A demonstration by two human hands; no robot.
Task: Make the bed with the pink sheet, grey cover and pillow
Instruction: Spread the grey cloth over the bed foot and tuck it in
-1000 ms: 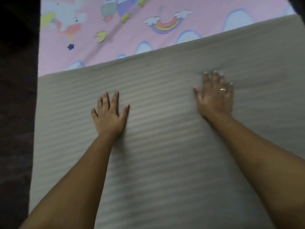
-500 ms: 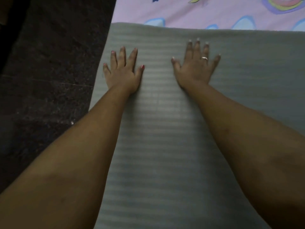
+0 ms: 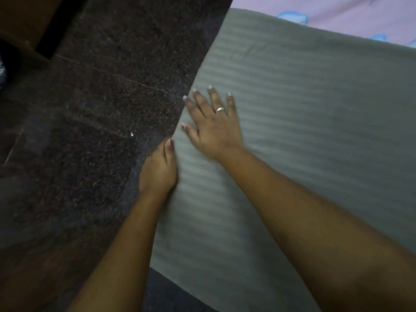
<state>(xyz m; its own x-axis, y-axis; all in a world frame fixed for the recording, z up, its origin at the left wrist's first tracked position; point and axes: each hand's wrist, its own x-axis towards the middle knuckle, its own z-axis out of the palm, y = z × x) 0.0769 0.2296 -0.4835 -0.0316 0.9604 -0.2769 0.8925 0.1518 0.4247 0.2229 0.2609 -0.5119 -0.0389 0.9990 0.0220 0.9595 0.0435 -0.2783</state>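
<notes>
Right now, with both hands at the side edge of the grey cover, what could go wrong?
1. The left hand sits at the side edge of the grey cover, fingers hidden over it; a hard tug could drag the cover askew on the pink sheet.
2. The right hand presses flat close by; pushing towards the left hand may bunch a ridge between them.
3. The edge borders the dark floor, so loose cover could slide down.
</notes>
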